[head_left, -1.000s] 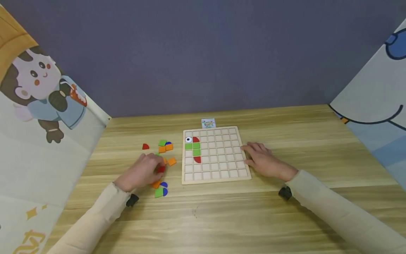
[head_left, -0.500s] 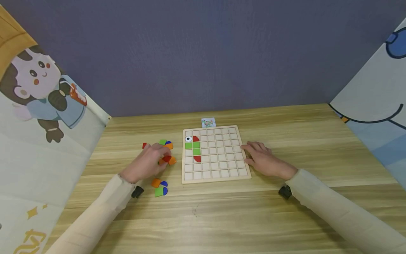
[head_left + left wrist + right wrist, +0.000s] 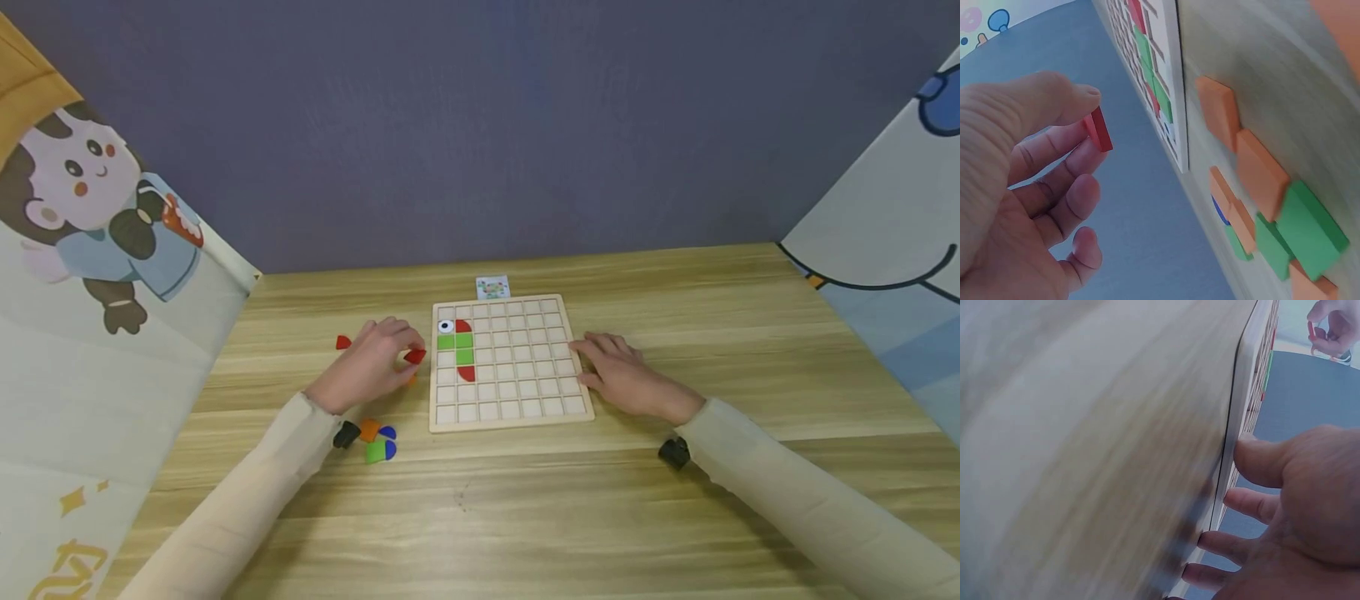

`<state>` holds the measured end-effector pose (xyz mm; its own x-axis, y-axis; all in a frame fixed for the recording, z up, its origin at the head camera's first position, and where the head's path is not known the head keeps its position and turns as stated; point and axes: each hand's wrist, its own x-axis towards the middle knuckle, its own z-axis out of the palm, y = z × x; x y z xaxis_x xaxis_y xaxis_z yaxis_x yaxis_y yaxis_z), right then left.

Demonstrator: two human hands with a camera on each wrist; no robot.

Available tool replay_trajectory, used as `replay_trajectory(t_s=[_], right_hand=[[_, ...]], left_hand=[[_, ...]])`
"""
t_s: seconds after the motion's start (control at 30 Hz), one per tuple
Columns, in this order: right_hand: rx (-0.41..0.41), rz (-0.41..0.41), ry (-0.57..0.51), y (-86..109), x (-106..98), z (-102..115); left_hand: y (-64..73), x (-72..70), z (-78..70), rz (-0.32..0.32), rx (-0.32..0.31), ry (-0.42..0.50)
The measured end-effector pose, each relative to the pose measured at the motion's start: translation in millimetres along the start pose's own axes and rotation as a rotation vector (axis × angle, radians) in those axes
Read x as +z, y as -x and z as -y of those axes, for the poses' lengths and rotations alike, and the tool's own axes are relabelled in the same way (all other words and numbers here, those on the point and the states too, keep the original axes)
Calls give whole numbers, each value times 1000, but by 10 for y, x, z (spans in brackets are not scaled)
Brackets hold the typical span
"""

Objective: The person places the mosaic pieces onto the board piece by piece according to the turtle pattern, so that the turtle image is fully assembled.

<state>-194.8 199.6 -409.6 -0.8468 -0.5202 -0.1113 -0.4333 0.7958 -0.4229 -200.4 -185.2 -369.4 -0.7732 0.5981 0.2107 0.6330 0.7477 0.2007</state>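
Note:
Between thumb and fingertips, my left hand pinches a red tile, held above the table just left of the wooden grid board. In the board's left columns lie a round eye tile, several green tiles and two red rounded tiles. My right hand touches the board's right edge with thumb and fingertips, its fingers fairly straight. Loose orange tiles and green tiles lie under and beside my left hand, partly hidden in the head view.
A small picture card lies behind the board. Another red tile sits to the far left. Nearer me are an orange tile, a green tile and two blue rounded tiles. A dark wall stands behind the table.
My left hand has picked up the red tile from the loose pieces and carried it up and right, toward the board's left edge. My right hand has stayed at the board's right edge.

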Motion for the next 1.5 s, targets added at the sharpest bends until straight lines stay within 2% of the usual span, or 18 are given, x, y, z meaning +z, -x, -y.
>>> replay_trajectory(t_s=[0.2,0.67,0.8,1.07,1.33,1.5], right_hand=[[-3,-4,-2,2,5,-10],[-1,-13,14,-16,16,-17],[-1,-10,13,-13,12,-7],[11,-13,28,-21,7,9],[6,-14,34,-26,-8,6],[8,-8,30,-28,-7,7]], left_hand=[[-155,28,-63,25,2,2],[-557,206,-226,59,63,-4],[-653,257,-274,87,34,27],[-833,357,-333,175,-37,11],[-992,435,-305,217,-107,43],[-1060,486,-302,248,-116,59]])
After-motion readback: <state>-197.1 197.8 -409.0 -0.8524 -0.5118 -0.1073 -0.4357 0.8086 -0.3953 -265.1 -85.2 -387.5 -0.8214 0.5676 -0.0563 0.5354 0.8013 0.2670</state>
